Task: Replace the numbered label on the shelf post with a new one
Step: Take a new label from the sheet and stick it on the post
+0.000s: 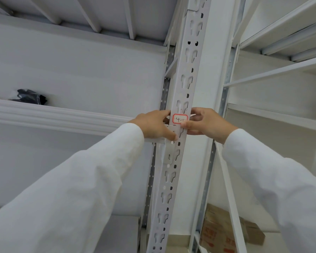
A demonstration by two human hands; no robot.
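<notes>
A white perforated shelf post [189, 70] runs up the middle of the view. A small white label [180, 119] with a red border and a handwritten "4-1" is stuck on its front face. My left hand [153, 125] grips the post from the left. Its fingertips touch the label's left edge and its thumb lies on the post just below. My right hand [208, 123] comes in from the right. Its thumb presses on the label's lower right corner, and its fingers reach behind the post.
A white shelf beam [53, 115] runs to the left of the post, with a black bag [30, 96] lying on that shelf. More white shelves [274, 114] stand to the right. A cardboard box [226, 232] sits low down beside the post.
</notes>
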